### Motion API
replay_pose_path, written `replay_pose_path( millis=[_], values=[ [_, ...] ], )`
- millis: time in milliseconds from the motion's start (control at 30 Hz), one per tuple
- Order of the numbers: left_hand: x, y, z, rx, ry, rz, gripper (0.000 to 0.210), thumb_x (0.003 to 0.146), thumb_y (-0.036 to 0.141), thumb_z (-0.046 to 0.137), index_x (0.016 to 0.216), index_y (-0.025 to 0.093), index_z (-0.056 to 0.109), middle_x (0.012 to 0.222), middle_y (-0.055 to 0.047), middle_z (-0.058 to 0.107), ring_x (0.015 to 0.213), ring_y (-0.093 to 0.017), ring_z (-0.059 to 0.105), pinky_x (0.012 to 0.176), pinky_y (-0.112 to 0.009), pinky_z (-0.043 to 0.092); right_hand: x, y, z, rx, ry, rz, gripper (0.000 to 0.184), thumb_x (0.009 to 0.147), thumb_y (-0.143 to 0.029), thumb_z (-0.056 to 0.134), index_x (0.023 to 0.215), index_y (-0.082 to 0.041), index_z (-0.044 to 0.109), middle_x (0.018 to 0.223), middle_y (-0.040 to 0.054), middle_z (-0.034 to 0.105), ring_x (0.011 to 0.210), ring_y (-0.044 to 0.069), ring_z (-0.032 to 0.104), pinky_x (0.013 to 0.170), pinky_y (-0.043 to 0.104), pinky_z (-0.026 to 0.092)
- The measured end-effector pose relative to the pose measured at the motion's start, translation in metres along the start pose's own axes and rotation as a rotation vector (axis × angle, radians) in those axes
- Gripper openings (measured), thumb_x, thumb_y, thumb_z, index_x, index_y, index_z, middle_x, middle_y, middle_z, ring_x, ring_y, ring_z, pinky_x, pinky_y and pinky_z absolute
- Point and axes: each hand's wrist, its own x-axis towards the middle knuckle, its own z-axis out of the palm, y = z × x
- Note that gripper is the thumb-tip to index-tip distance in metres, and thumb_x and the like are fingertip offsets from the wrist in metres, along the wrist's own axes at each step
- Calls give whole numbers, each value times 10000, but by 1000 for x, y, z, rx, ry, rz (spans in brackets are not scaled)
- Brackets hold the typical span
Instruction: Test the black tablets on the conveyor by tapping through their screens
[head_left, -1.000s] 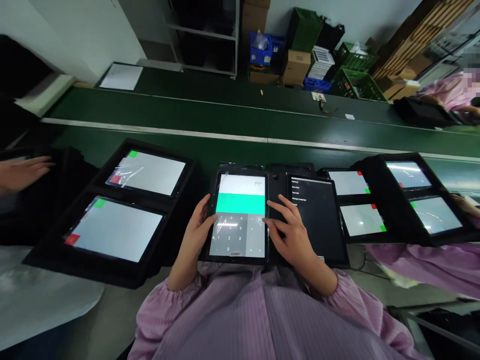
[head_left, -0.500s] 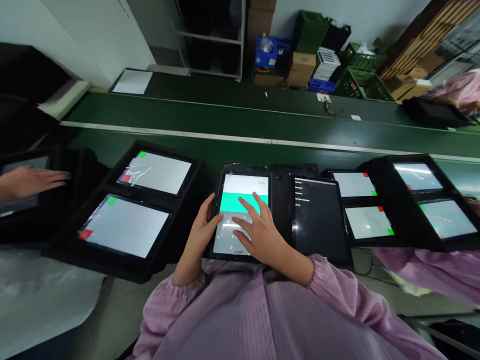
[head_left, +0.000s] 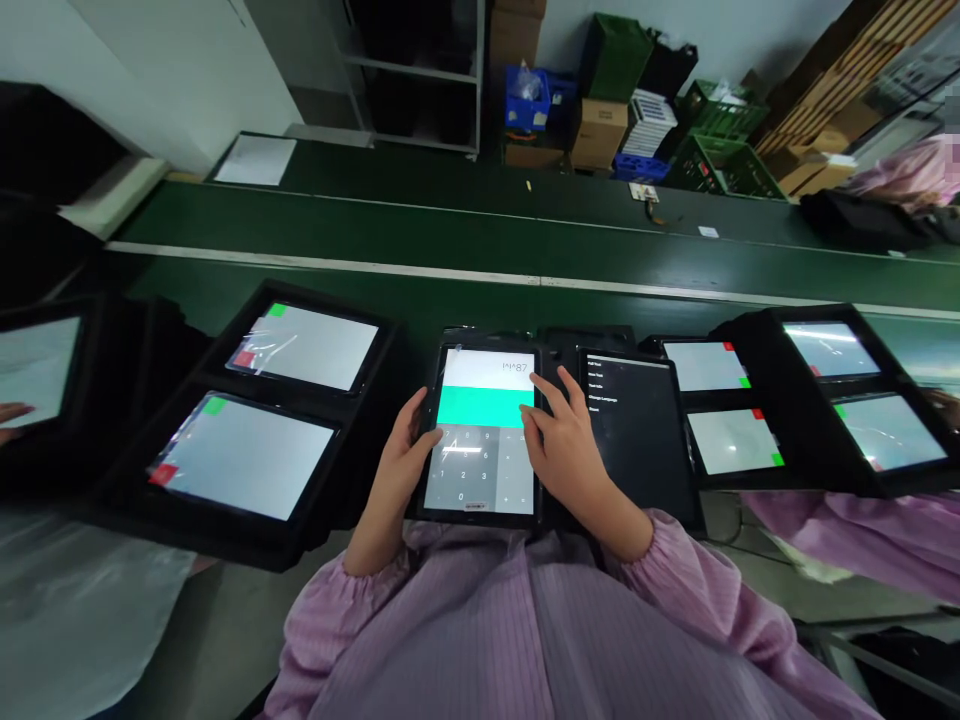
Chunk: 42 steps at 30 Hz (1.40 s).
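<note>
A tablet (head_left: 476, 408) in front of me shows a calculator, with a teal band above grey number keys and "^^87"-like characters at the top. My left hand (head_left: 399, 455) grips its left edge, thumb on the front and fingers at the side. Over the tablet's right edge is my right hand (head_left: 568, 440), holding nothing, its fingers apart and the index fingertip close to the screen's upper right. Whether that fingertip touches the glass I cannot tell. Just to the right lies a second tablet (head_left: 637, 450) with a text menu on a black screen, partly behind my right hand.
Tablets with white screens and red and green corners lie in black holders on the left (head_left: 251, 455) and right (head_left: 735, 440). Another person's hand (head_left: 13, 415) is at the far left. A green bench (head_left: 420, 235) runs behind, with crates (head_left: 735, 165) and cartons (head_left: 600, 130) beyond.
My right hand has moved right, off the number keys to the tablet's right edge. Digits 87 now show on the display. The other person's hand has moved left, toward the view's edge.
</note>
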Motion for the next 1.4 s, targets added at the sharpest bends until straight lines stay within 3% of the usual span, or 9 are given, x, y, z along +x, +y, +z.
replay_pose_path(
  millis=[133, 300, 500, 633, 733, 867, 1033, 1200, 1400],
  values=[
    [0, -2, -1, 10, 10, 13, 615, 805, 346, 701, 1414, 277, 649, 1552, -83, 624, 1516, -328, 499, 1255, -477, 414, 3, -6, 4, 15, -72, -16, 348, 1040, -203, 503, 1180, -223, 821, 1581, 120, 586, 1574, 432, 372, 1180, 702, 458],
    [-1, -2, -3, 21, 27, 15, 578, 807, 342, 708, 1382, 298, 674, 1554, -60, 626, 1530, -319, 481, 1255, -465, 415, 3, -5, 1, -16, -10, 18, 377, 1041, -181, 461, 983, -198, 833, 1493, 126, 660, 1545, 425, 415, 1181, 712, 446],
    [-3, 4, -3, 11, 61, -12, 573, 781, 324, 734, 1352, 293, 703, 1516, -61, 656, 1503, -325, 513, 1246, -459, 428, 1, -9, 3, 16, -65, 8, 381, 1043, -203, 461, 1157, -227, 824, 1553, 109, 616, 1556, 420, 401, 1167, 703, 471],
    [-4, 8, -6, 25, 77, -64, 523, 815, 328, 723, 1338, 297, 725, 1489, -51, 678, 1481, -310, 540, 1284, -475, 374, -5, 22, -16, 17, 96, 54, 398, 1056, -227, 448, 1123, -249, 840, 1497, 84, 661, 1553, 379, 406, 1204, 672, 448],
    [0, 12, -8, 54, 118, -166, 499, 833, 376, 727, 1324, 288, 743, 1393, -64, 735, 1407, -327, 609, 1253, -515, 419, -15, 58, -35, -61, 234, 166, 376, 1053, -277, 480, 1054, -247, 854, 1441, 92, 692, 1528, 389, 420, 1215, 699, 415],
    [15, 18, -7, 46, 96, -214, 543, 823, 409, 753, 1352, 286, 728, 1331, -80, 758, 1296, -332, 684, 1179, -547, 499, -26, 85, -43, -110, 255, 261, 384, 1059, -330, 482, 1070, -250, 858, 1442, 103, 685, 1525, 404, 398, 1217, 719, 393],
    [40, 26, -1, 56, 90, -125, 497, 766, 374, 759, 1248, 258, 770, 1351, -87, 747, 1366, -327, 633, 1249, -532, 412, -30, 86, -40, -109, 247, 263, 403, 1070, -350, 466, 1096, -249, 855, 1471, 105, 668, 1525, 399, 402, 1221, 709, 400],
    [58, 30, 6, 108, 49, -48, 534, 720, 382, 757, 1230, 225, 759, 1283, -96, 761, 1273, -325, 676, 1197, -521, 464, -38, 88, -54, -51, 302, 251, 384, 1083, -353, 470, 1093, -290, 848, 1442, 74, 691, 1498, 371, 467, 1194, 689, 453],
    [69, 23, 12, 172, 39, 20, 528, 728, 342, 772, 1250, 275, 732, 1292, -65, 758, 1269, -295, 676, 1163, -462, 500, -52, 90, -70, -5, 255, 309, 349, 1079, -340, 493, 1169, -309, 829, 1468, 60, 684, 1474, 344, 523, 1186, 666, 487]
  ],
)
